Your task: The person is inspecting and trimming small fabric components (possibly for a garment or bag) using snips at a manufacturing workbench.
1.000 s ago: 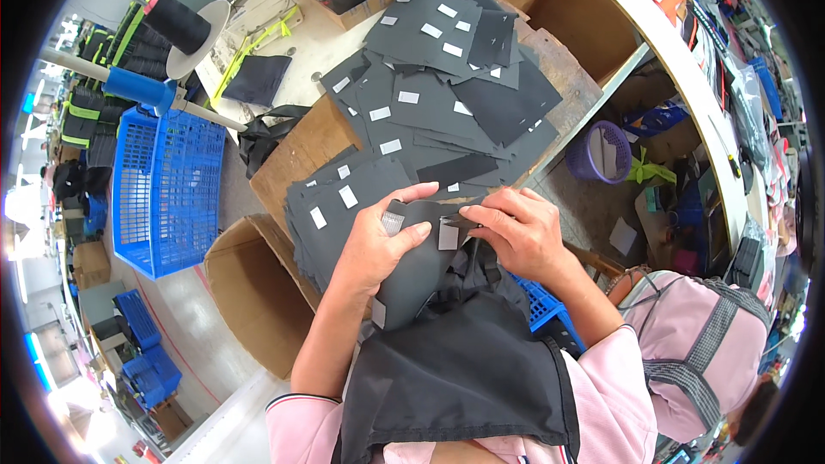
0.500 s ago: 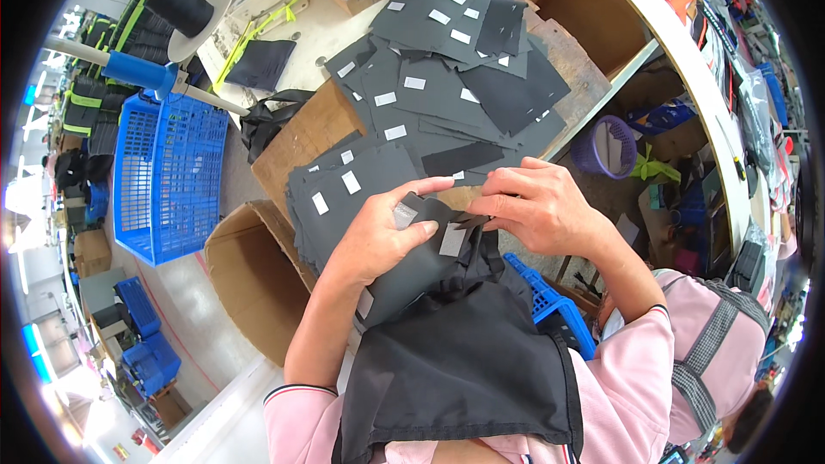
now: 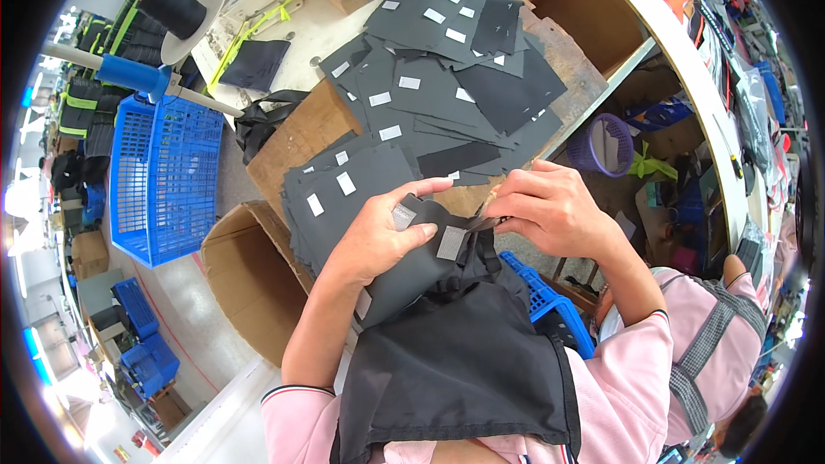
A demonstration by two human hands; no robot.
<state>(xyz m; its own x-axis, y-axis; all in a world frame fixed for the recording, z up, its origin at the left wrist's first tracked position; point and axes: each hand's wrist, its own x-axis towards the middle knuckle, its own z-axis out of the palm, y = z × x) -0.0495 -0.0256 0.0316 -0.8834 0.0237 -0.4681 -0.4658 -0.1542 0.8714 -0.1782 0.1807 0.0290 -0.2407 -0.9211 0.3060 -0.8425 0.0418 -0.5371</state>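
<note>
My left hand [image 3: 371,239] grips a dark grey fabric panel [image 3: 402,282] near its upper edge, thumb on top. Light grey rectangular patches sit on this panel, one beside the thumb and another to its right. Dark-bladed thread snips [image 3: 483,223] are in my closed right hand [image 3: 550,208], their tips at the panel's right edge by a patch. Whether the blades have a thread between them is too small to see. Just beyond my left hand lies a stack of similar panels [image 3: 378,174] with white rectangles. A larger spread of panels [image 3: 438,56] lies farther off.
At left stand a blue plastic basket [image 3: 163,180] and an open cardboard box [image 3: 249,283]. A black thread spool [image 3: 176,9] is at the upper left. To the right are a purple basket [image 3: 593,153] under the table, a blue crate [image 3: 537,292] and another person in pink [image 3: 718,344].
My right hand and the snips have shifted slightly right and down at the panel's edge. My left hand keeps its grip. The surroundings sit slightly farther left in the view.
</note>
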